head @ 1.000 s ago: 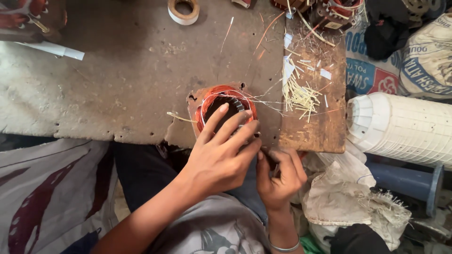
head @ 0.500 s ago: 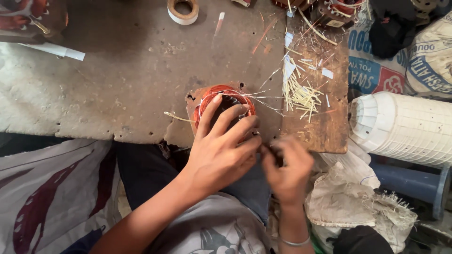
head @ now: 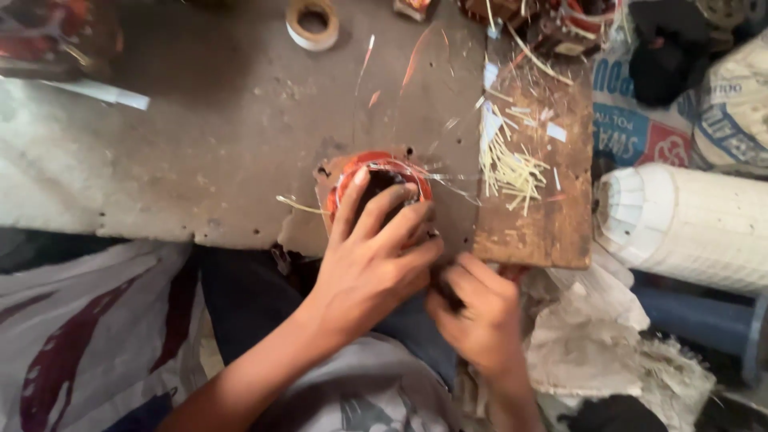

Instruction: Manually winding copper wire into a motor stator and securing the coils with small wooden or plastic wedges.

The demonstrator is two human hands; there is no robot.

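A round stator (head: 382, 178) wound with orange-red copper wire sits at the near edge of a worn grey bench (head: 200, 152). My left hand (head: 372, 264) lies over it, fingers spread across its dark bore and rim, gripping it. Thin wire ends (head: 444, 180) stick out of the winding to the right. My right hand (head: 480, 320) is just below and right of the left, off the bench edge. Its fingers are curled around a small dark object (head: 448, 294), which is blurred and partly hidden.
A wooden board (head: 552, 224) with several pale slivers (head: 512, 172) lies to the right of the stator. A tape roll (head: 312, 22) is at the bench's far edge. A white ribbed cylinder (head: 688, 224), printed sacks (head: 640, 128) and rags (head: 600, 336) sit to the right.
My right hand has dropped slightly down and right, away from the left hand's fingertips. My left hand stays on the stator.
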